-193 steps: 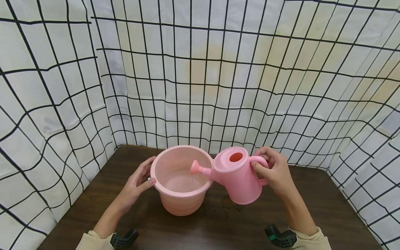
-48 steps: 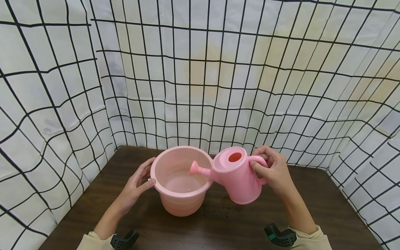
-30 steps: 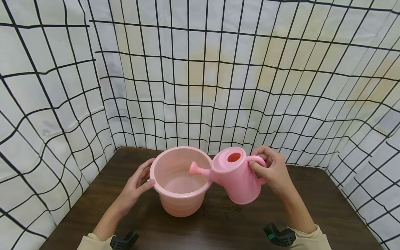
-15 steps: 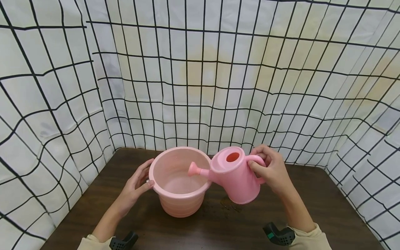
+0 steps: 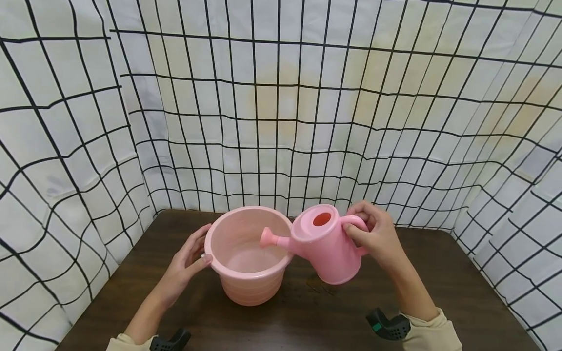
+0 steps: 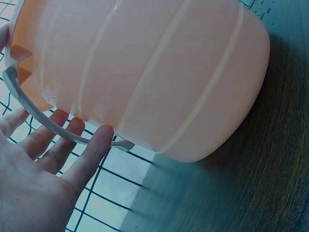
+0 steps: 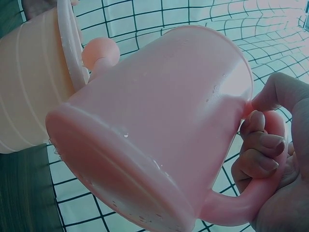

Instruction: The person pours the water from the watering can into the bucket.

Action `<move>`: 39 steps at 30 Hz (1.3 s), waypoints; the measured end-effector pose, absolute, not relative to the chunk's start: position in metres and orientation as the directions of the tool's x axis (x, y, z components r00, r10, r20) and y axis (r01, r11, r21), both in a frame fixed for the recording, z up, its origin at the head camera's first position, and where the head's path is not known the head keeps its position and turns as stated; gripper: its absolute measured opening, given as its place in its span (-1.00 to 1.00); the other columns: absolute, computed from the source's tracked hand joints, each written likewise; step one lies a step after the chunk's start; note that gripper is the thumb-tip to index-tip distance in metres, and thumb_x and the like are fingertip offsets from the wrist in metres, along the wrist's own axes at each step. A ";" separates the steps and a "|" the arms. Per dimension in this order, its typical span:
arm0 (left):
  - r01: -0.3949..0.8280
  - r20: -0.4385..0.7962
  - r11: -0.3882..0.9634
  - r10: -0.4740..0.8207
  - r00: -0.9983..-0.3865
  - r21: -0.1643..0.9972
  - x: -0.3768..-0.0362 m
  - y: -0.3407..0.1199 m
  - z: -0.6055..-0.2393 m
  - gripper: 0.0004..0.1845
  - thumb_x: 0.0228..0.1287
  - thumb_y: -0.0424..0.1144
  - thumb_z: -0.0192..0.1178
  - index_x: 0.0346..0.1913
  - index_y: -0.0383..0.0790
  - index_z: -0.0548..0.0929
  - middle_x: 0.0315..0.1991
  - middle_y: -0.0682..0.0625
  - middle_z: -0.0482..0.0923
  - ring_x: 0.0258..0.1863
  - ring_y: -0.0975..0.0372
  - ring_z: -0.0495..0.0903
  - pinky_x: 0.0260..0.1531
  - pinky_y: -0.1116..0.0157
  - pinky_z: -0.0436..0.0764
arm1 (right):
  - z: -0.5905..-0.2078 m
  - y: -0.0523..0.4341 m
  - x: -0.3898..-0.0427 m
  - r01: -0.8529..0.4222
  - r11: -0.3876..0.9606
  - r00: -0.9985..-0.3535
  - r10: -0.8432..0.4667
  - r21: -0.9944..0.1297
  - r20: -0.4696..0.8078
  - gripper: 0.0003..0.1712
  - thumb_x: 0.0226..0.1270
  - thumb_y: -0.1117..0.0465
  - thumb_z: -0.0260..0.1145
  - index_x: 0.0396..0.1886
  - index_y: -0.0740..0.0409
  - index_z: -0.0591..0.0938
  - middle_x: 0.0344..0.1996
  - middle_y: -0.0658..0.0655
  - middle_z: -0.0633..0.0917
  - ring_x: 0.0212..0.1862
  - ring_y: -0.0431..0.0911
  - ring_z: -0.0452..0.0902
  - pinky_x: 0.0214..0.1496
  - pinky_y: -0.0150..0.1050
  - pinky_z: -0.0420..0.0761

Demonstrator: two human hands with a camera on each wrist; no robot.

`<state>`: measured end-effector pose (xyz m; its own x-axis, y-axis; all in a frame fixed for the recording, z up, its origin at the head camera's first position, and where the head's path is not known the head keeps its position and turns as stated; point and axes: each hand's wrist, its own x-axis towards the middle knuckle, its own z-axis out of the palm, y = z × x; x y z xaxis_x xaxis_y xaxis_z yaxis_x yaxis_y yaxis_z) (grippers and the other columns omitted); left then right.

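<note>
A pink bucket (image 5: pixel 247 273) stands on the dark wooden table (image 5: pixel 307 317), with a little water at its bottom. My left hand (image 5: pixel 190 256) rests with straight fingers against the bucket's left rim; in the left wrist view the fingers (image 6: pixel 94 147) touch the bucket (image 6: pixel 159 72) by its grey handle (image 6: pixel 34 116). My right hand (image 5: pixel 373 234) grips the handle of a pink watering can (image 5: pixel 327 251), tilted left off the table, with its spout (image 5: pixel 269 239) over the bucket's inside. In the right wrist view the can (image 7: pixel 154 130) fills the frame and the fingers (image 7: pixel 260 150) curl round its handle.
Water drops lie on the table (image 5: pixel 322 287) under the can. White cloth walls with a black grid (image 5: pixel 281 107) close in the table at the back and both sides.
The view has drifted slightly, so bucket, can and hands sit a little further left and lower. The can stays tilted over the bucket and both hands keep their places.
</note>
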<state>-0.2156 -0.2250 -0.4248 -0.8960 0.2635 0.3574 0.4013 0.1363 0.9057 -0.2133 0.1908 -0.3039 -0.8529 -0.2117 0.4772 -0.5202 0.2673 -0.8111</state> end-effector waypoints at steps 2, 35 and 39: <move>0.403 0.359 0.134 0.267 -0.894 0.905 -0.216 -0.225 -0.425 -0.33 0.40 -0.40 -0.02 0.51 -0.06 0.07 0.38 -0.20 0.28 0.24 0.39 0.41 0.06 0.51 0.51 | -0.304 0.191 -0.213 -0.518 0.267 -0.854 -0.211 -0.813 0.475 -0.84 0.19 0.38 0.31 -0.24 0.27 0.52 -0.53 -0.06 0.61 -0.56 -0.13 0.47 -0.54 -0.15 0.66; 0.400 0.358 0.129 0.265 -0.896 0.907 -0.215 -0.225 -0.424 -0.32 0.39 -0.39 -0.01 0.51 -0.09 0.06 0.40 -0.06 0.29 0.24 0.44 0.39 0.06 0.52 0.50 | -0.302 0.189 -0.214 -0.499 0.285 -0.866 -0.206 -0.818 0.456 -0.84 0.21 0.36 0.31 -0.26 0.28 0.52 -0.54 -0.05 0.61 -0.56 -0.17 0.45 -0.57 -0.14 0.65; 0.395 0.352 0.135 0.264 -0.898 0.909 -0.214 -0.225 -0.423 -0.33 0.39 -0.38 -0.01 0.51 -0.08 0.07 0.40 -0.15 0.27 0.24 0.42 0.39 0.06 0.51 0.50 | -0.302 0.190 -0.214 -0.506 0.285 -0.862 -0.209 -0.814 0.462 -0.84 0.21 0.37 0.31 -0.25 0.27 0.52 -0.53 -0.05 0.61 -0.55 -0.16 0.46 -0.56 -0.14 0.66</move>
